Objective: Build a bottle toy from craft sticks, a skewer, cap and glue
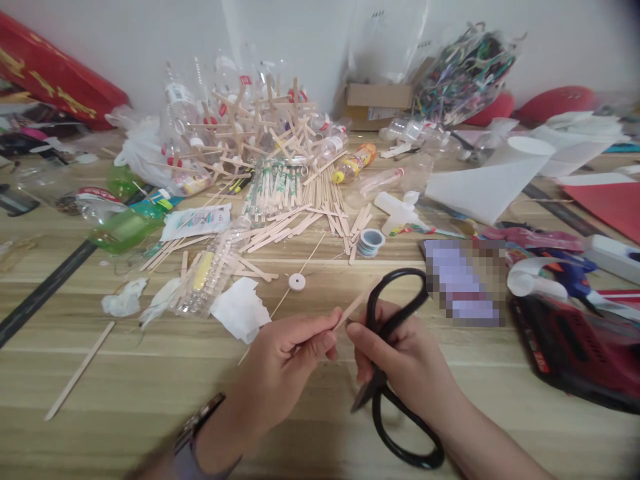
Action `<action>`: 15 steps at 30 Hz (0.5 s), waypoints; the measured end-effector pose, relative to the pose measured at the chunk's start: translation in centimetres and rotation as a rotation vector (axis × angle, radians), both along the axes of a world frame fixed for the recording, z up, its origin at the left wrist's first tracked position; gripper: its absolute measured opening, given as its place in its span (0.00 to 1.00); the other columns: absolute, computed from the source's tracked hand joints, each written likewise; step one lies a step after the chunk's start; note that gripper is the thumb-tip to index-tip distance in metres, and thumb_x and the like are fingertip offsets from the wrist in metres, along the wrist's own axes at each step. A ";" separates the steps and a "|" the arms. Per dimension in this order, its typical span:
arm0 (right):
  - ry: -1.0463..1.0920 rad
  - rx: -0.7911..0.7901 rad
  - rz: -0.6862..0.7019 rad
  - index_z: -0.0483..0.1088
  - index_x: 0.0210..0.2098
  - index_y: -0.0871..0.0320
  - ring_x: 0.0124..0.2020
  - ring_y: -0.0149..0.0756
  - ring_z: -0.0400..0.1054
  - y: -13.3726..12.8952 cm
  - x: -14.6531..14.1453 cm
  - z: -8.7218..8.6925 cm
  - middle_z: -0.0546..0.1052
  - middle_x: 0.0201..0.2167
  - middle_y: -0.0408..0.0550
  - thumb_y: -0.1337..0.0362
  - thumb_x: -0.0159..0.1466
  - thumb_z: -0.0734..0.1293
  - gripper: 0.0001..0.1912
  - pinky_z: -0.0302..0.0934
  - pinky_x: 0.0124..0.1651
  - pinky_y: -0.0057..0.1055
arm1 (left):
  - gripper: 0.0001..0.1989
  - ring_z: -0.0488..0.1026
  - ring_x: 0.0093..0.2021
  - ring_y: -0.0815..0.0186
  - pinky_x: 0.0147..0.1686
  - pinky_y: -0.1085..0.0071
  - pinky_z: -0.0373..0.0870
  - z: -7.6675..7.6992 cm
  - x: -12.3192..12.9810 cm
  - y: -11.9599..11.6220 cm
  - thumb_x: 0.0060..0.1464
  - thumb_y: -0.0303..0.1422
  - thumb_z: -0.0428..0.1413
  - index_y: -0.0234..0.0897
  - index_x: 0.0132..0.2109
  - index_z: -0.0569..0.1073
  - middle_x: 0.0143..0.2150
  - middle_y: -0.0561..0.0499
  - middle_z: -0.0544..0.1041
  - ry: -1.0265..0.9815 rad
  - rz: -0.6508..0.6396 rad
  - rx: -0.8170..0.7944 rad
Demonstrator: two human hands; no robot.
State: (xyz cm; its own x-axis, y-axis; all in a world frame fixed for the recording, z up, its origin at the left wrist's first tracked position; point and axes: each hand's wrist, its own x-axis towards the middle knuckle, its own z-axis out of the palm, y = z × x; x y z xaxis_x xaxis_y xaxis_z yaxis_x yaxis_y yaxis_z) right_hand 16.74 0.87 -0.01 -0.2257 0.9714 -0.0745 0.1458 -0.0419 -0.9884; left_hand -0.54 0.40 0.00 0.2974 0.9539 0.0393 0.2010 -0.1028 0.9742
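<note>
- As I look down through the head camera, I see the left hand [295, 347] pinching a flat, pale wooden craft stick [350, 310] between thumb and fingers, the stick slanting away toward the right hand [410, 347].
- The right hand is grasping a pair of black-handled metal scissors [377, 381], one large loop above the hand, the other below it, the blades pointing down and leftward.
- Its thumb sits just beside the stick; from here I cannot tell whether the two touch.
- I read the step in hand as working the stick with the fingers, above the brown wood-grain tabletop [125, 400]; the blades are turned away from it, so I doubt this is a cut.
- In my judgement, the next move calls for a steady left pinch; any cut would need me to swing the blades up to the wood, clear of the fingertips.
- Beyond the hands I see a small white disc with a central hole [297, 282] by a thin wooden skewer [315, 249], and a round spool of bluish thread [371, 243]. Another flat stick [80, 370] lies well apart on the left.
</note>
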 end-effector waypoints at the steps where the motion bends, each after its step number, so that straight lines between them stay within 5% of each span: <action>1: 0.107 -0.120 0.044 0.63 0.25 0.55 0.12 0.27 0.57 0.0 -0.1 0.1 0.66 0.11 0.37 0.52 0.63 0.64 0.16 0.51 0.16 0.24 | 0.13 0.73 0.31 0.69 0.33 0.77 0.68 -0.1 0.0 0.0 0.61 0.35 0.54 0.40 0.49 0.79 0.30 0.54 0.79 -0.007 0.007 0.015; 3: 0.221 -0.237 0.092 0.62 0.28 0.55 0.09 0.26 0.54 0.1 -0.2 0.0 0.64 0.09 0.34 0.49 0.63 0.63 0.16 0.50 0.14 0.24 | 0.13 0.73 0.31 0.70 0.32 0.77 0.68 -0.2 0.1 0.0 0.61 0.35 0.54 0.40 0.50 0.79 0.31 0.53 0.79 -0.019 0.019 0.031; 5: 0.108 -0.118 0.060 0.63 0.26 0.55 0.11 0.28 0.57 0.1 0.0 -0.1 0.65 0.10 0.36 0.51 0.64 0.63 0.16 0.52 0.15 0.25 | 0.14 0.71 0.29 0.70 0.29 0.77 0.67 -0.2 0.2 -0.1 0.61 0.35 0.54 0.40 0.49 0.79 0.29 0.53 0.79 -0.016 0.029 0.004; 8: -0.328 0.448 -0.068 0.67 0.23 0.56 0.17 0.31 0.65 0.0 0.7 -0.4 0.72 0.16 0.42 0.59 0.65 0.64 0.15 0.56 0.22 0.27 | 0.14 0.66 0.24 0.72 0.23 0.78 0.62 0.0 0.4 -0.3 0.61 0.38 0.53 0.39 0.46 0.81 0.25 0.54 0.75 -0.012 0.028 -0.081; 10: -0.582 0.848 -0.087 0.73 0.29 0.56 0.21 0.32 0.68 0.0 1.3 -0.6 0.76 0.19 0.45 0.64 0.67 0.62 0.12 0.55 0.25 0.30 | 0.15 0.63 0.21 0.73 0.20 0.78 0.59 0.0 0.4 -0.4 0.61 0.40 0.53 0.39 0.44 0.81 0.23 0.55 0.72 -0.018 0.027 -0.143; 12: -0.710 1.068 -0.056 0.74 0.37 0.57 0.22 0.32 0.70 0.0 1.6 -0.8 0.78 0.22 0.46 0.68 0.68 0.59 0.12 0.55 0.26 0.31 | 0.15 0.61 0.20 0.73 0.19 0.78 0.58 0.1 0.4 -0.4 0.61 0.41 0.53 0.39 0.43 0.81 0.22 0.56 0.71 -0.013 0.024 -0.165; 15: -0.606 0.930 -0.074 0.72 0.30 0.57 0.20 0.32 0.68 0.0 1.1 -0.6 0.76 0.19 0.44 0.67 0.67 0.61 0.11 0.56 0.24 0.30 | 0.15 0.63 0.22 0.72 0.21 0.78 0.60 0.1 0.4 -0.4 0.61 0.39 0.52 0.39 0.43 0.81 0.23 0.55 0.72 0.027 0.019 -0.083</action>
State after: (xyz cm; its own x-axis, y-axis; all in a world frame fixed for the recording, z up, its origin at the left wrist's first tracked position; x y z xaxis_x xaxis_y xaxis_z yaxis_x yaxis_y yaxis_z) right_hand 17.88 0.88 -0.58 -0.3378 0.7154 0.6116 0.6429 0.6500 -0.4052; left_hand -0.17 -0.02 0.05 0.2787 0.9592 -0.0478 0.2286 -0.0179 0.9733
